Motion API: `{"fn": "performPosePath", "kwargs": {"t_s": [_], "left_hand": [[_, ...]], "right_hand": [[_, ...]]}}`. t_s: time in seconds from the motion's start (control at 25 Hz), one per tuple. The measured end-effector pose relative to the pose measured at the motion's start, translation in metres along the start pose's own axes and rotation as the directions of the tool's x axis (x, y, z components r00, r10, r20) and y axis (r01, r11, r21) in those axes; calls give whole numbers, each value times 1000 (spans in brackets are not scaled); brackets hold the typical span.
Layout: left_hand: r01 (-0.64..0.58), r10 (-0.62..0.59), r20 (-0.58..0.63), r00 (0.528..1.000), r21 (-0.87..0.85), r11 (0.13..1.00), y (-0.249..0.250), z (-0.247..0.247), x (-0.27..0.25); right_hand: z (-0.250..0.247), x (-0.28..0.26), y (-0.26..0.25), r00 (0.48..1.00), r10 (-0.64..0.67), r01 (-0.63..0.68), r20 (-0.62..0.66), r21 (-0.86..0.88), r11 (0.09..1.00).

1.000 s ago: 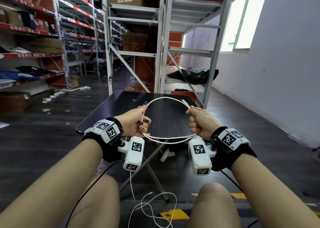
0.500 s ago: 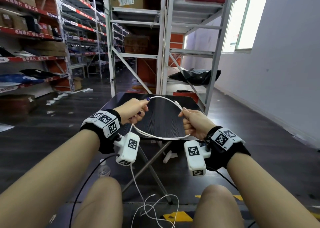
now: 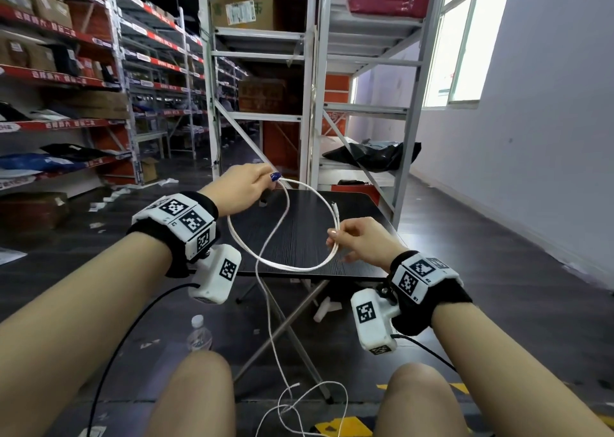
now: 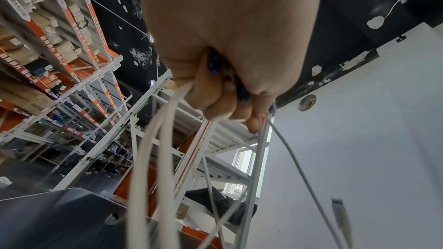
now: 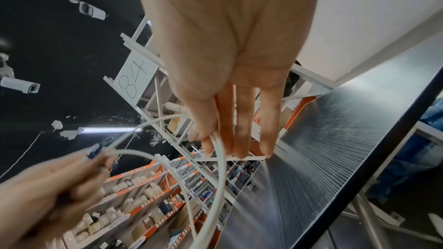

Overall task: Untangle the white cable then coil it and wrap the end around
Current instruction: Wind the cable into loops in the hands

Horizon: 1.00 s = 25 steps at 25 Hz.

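The white cable (image 3: 292, 267) forms a round loop above the black table (image 3: 358, 210). My left hand (image 3: 274, 180) is raised at the loop's far left and grips the strands in curled fingers (image 4: 215, 99); the cable (image 4: 153, 158) hangs from that fist. My right hand (image 3: 332, 237) pinches the loop's right side between thumb and forefinger (image 5: 206, 139), the other fingers straight. One connector (image 3: 336, 209) sticks up just above the right hand. The loose tail (image 3: 272, 333) drops between my knees to a tangle (image 3: 299, 406) on the floor.
Grey metal shelving (image 3: 312, 111) stands right behind the table, with red-edged warehouse racks (image 3: 66, 81) to the left. A water bottle (image 3: 199, 333) stands on the floor by the table's legs. A pale wall (image 3: 531, 137) closes the right side.
My left hand has risen and moved away from me, widening the loop and drawing the tail up off the floor. My right hand went from a fist to a pinch.
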<state>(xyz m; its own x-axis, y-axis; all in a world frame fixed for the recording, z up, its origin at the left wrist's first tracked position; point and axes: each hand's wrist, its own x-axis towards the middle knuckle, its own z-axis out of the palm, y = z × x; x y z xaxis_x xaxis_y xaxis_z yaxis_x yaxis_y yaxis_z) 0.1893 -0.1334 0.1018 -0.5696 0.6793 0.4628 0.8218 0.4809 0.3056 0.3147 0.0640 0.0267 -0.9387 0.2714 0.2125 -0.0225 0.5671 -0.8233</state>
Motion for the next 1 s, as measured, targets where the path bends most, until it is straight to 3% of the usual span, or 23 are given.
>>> {"fn": "performPosePath", "kwargs": {"t_s": [0.16,0.4,0.52,0.68,0.8,1.0], "left_hand": [[-133,136,40,990,-60,989,2,-15,4],[-115,118,-18,993,-401,909,14,-25,3],[-84,61,-63,996,-478,874,7,-32,3],[-9,-45,-103,994,-469,883,-5,-35,-1],[16,-95,-142,985,-476,879,-10,-27,-3],[26,-136,-179,974,-509,860,-12,-21,-5]], "right_hand": [[3,6,5,993,-116,115,7,-184,976],[19,6,-14,963,-229,208,145,147,967],[22,8,-25,971,-225,209,79,179,961],[18,7,-28,984,-177,173,-25,376,910],[15,7,-29,961,-217,258,-172,274,926],[15,12,-28,935,-257,307,-244,192,932]]}}
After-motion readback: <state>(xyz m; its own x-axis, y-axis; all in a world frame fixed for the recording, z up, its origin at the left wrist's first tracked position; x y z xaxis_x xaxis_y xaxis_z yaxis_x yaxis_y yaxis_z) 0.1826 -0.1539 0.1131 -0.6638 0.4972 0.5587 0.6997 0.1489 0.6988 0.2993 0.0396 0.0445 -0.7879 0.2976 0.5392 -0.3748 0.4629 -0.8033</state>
